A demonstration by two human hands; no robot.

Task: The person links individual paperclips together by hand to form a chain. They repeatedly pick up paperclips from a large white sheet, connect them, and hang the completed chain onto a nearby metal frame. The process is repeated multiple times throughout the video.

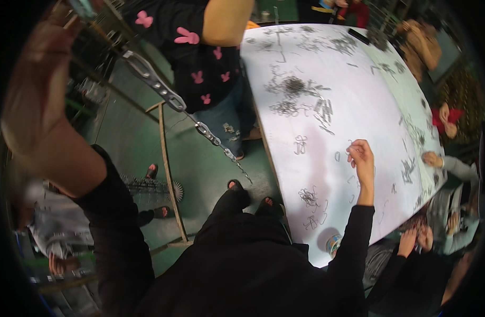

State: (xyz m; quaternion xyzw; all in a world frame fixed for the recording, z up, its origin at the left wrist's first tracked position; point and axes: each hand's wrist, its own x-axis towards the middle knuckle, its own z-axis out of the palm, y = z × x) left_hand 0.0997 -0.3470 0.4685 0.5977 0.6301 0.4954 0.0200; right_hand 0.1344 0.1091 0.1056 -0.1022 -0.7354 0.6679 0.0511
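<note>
My right hand [361,154] is over the white table [337,68], its fingers curled together at the tips around what looks like a thin wire hook [350,142]. Beside it lie an oval metal link [337,156] and several loose curved wire pieces. My left hand [44,84] is raised high at the far left, large and smeared, so its finger state is unclear. To its right a metal chain [152,79] slants down toward the floor near my feet. I see no contact between that hand and the chain.
Piles of dark wire hooks [294,85] and small heaps [308,197] cover parts of the table. A round tin [333,244] stands at its near edge. A person in a bunny-print shirt [187,37] stands ahead; others work along the right side. A wooden frame [166,169] is on the left.
</note>
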